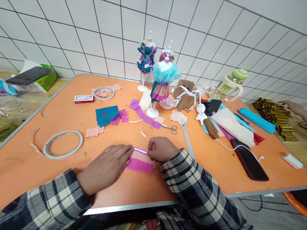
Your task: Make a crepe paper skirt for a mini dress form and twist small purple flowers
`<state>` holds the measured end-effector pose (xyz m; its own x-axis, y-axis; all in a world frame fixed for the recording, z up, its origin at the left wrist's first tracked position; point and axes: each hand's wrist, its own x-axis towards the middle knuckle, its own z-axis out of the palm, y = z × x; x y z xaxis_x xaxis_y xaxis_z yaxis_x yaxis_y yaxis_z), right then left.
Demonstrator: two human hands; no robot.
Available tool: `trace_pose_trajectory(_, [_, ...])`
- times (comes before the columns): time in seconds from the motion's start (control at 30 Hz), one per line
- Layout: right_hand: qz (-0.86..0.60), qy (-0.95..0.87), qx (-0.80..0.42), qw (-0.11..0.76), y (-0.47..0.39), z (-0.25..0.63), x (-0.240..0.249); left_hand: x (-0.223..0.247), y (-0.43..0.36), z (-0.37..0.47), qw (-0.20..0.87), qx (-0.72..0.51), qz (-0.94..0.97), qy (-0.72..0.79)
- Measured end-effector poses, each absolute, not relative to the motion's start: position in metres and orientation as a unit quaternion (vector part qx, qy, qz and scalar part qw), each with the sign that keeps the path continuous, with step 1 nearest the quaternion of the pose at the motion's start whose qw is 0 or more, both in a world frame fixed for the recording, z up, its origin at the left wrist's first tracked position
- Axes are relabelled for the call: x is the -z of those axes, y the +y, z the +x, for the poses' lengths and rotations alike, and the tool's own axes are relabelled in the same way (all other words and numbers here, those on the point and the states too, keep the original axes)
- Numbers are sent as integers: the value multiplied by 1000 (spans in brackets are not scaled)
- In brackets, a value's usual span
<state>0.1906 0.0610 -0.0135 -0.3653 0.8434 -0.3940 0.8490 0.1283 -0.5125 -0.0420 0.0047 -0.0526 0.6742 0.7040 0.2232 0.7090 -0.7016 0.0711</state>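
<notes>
Layered crepe paper in magenta and peach lies on the orange table, in front of me. A narrow white tape strip runs along its far edge. My left hand rests flat with fingers stretched out, fingertips on the paper's left end. At the right end, my right hand has its fingers curled in a pinch at the end of the tape strip. The fingertips partly hide that end. Beyond the hands are scissors and a purple paper strip.
Two tape rolls lie to the left. Small dress forms wearing paper outfits stand at the back. A phone with a white cable, paper rolls and a bottle are at right. Another person's hand touches gold sticks.
</notes>
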Motion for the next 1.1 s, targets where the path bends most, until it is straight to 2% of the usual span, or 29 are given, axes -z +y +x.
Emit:
trace_pose_trajectory(0.6, [567,735,371,25,70,224,17,53,3,-42,22,123,-913,-389])
trace_pose_trajectory(0.9, [569,767,295,-14,65,213,18,56,4,-43,9,129,-911,-392])
trace_pose_trajectory(1.0, [555,774,303,-28,65,211,23,54,6,-45,3,136,-907,-398])
trace_pose_trajectory(1.1, [527,781,328,-68,66,214,23,46,8,-52,-44,193,-874,-443])
